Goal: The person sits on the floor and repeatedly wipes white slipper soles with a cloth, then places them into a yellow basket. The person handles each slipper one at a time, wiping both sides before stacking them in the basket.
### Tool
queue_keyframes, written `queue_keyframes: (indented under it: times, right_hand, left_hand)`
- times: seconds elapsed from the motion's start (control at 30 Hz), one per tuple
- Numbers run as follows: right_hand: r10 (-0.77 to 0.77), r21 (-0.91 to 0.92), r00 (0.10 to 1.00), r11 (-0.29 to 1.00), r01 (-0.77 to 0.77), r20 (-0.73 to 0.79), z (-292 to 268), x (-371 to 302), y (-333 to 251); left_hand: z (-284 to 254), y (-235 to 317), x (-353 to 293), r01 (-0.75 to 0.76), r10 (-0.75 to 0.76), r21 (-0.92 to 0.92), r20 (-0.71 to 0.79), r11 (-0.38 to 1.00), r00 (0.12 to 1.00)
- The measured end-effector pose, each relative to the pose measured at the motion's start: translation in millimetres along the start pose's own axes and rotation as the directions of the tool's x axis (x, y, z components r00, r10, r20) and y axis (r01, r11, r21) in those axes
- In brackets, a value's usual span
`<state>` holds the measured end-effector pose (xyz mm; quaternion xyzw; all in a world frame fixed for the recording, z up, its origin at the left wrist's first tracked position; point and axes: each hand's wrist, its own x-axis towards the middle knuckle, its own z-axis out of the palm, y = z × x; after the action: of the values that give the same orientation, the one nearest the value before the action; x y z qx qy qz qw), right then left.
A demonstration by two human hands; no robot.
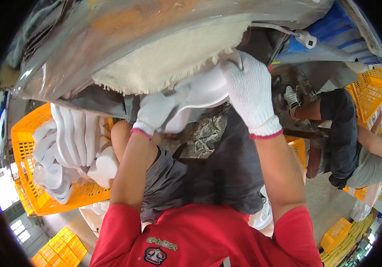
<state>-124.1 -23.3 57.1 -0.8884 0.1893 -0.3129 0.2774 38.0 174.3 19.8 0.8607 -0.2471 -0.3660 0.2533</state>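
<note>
Two gloved hands point(155, 111), five orange crates point(30, 147)

Both gloved hands point(155, 113) point(248, 95) raised, gripping

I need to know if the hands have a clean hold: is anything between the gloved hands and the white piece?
Nothing visible. The left hand and right hand, both in white gloves, rest directly on the white piece, held against the cloth-covered wheel.

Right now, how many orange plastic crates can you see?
5, maybe more hidden: one orange plastic crate of white shoe soles at left, one bottom left, one upper right, one bottom right, one behind the right forearm.
</note>
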Motion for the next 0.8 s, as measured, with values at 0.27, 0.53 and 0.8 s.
queue_keyframes:
  times: [0.27,0.53,0.8]
  right_hand:
    - [0.527,0.373,0.731,0.633,-0.678,0.434,-40,-11,-74]
    - [0.37,0.322,0.927,0.887,-0.331,-0.066,-65,-75,-44]
    - [0.422,0.168,0.898,0.901,-0.401,-0.121,-15,-22,-17]
  left_hand:
    - [103,38,-12,-0.065,0.262,-0.993,-0.038,0.098,0.964]
    - [133,105,41,-0.366,0.031,-0.917,-0.366,0.157,0.93]
    - [102,13,136,-0.242,0.257,-0.824,-0.121,0.513,0.959]
